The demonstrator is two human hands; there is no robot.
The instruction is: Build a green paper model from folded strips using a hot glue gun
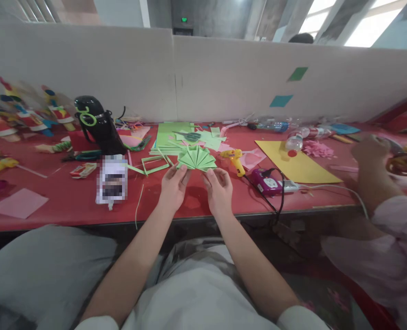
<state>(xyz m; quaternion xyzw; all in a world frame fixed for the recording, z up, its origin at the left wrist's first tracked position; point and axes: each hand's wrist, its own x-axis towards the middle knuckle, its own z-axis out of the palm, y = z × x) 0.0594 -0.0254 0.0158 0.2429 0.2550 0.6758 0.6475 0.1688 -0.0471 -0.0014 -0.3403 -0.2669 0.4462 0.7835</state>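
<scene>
Between my two hands is a pleated fan of light green paper (197,158), its folds spread out from the lower middle. My left hand (174,187) pinches the fan's left corner between thumb and fingers. At the opposite corner, my right hand (219,189) grips the paper in the same way. Just behind the fan lie scissors (192,136) on green paper sheets (169,137). A yellow glue gun (235,160) rests right of my right hand, and folded green paper strips (151,165) lie left of my left hand.
A black bottle (98,126) stands at the back left near pliers (82,155). On the right are a purple power strip (267,182) with cables, yellow card (292,162) and plastic bottles (294,143). A co-worker's arm (371,169) reaches over the table's right end. A white partition (120,68) closes the back.
</scene>
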